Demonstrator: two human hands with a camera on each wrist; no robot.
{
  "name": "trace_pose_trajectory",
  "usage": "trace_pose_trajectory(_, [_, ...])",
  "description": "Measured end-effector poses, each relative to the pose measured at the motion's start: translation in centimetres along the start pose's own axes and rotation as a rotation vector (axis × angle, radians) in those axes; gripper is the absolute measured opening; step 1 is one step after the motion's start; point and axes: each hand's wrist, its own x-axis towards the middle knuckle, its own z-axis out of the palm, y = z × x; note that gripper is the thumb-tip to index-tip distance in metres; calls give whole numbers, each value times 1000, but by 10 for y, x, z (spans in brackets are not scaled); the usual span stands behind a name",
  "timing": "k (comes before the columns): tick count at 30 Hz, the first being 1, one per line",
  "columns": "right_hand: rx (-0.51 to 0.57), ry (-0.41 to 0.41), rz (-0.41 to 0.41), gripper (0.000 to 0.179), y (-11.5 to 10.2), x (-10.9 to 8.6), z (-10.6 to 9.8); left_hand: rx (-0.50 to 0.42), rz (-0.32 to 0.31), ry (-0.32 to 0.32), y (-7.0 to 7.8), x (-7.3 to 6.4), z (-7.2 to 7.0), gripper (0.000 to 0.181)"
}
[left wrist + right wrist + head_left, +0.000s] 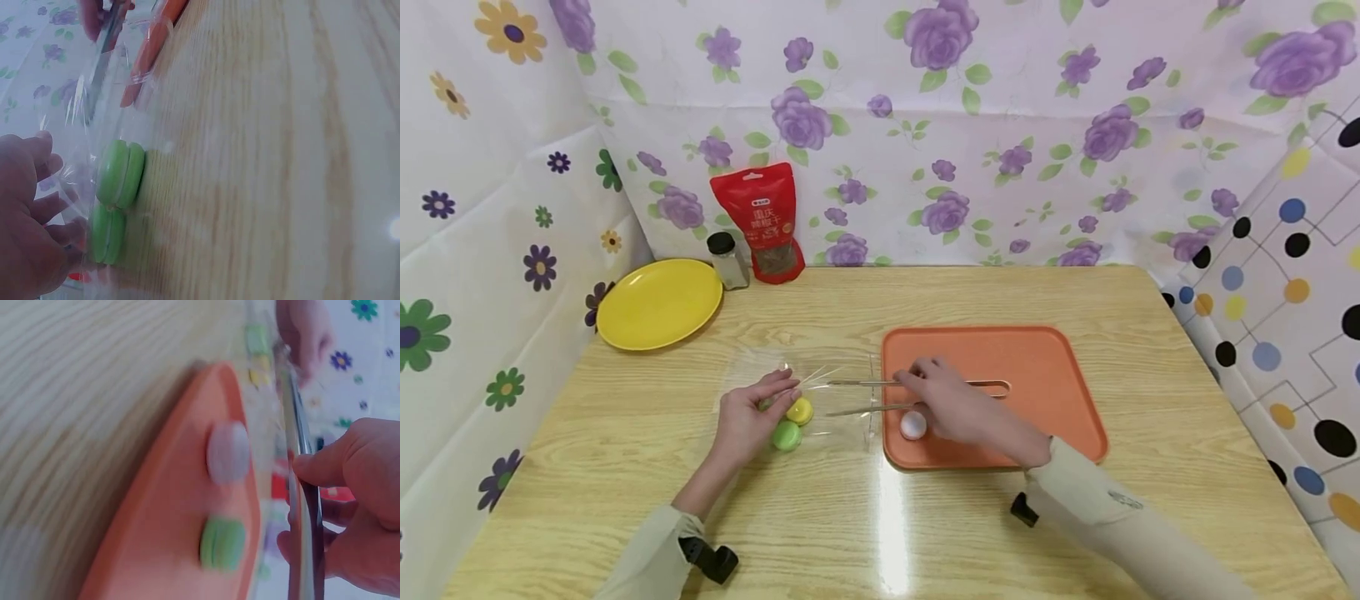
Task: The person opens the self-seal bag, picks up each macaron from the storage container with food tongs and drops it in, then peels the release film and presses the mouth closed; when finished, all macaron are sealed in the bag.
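My left hand (pixel 752 417) pinches the film of a clear plastic bag (pixel 842 429) that lies on the table. Inside it are a yellow macaron (pixel 800 411) and green macarons (pixel 120 174), partly behind the hand in the head view. My right hand (pixel 943 398) holds metal tongs (pixel 865 383) between thumb and fingers. Their tips stand apart over the bag's right part, with nothing visible between them. Below the right hand, a pale lilac macaron (pixel 913 425) sits on the orange tray (pixel 1037 358). A green macaron (pixel 223 544) beside it shows in the right wrist view.
A yellow plate (pixel 658 304) lies at the back left. Next to it stand a black-lidded jar (pixel 728 261) and a red pouch (pixel 763 221) against the flowered cloth. The tray's left edge borders the bag's right end.
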Motion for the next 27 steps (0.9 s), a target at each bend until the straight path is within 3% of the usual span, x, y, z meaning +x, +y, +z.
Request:
trace_pose_trajectory(7, [-3,64,57,46,34,-48,-14,-5,-13,1,0,0,0,15])
trace_pose_trajectory(14, [-28,112,90,46,58,-88,-15,-3,9,6,1,0,0,15])
trace_pose_trajectory(20, [-25,142,101,48,66,-113,-12,1,15,2,0,1,1,15])
trace_pose_trajectory(27, [-34,176,102,50,71,-129,-6,3,8,4,-1,1,2,15])
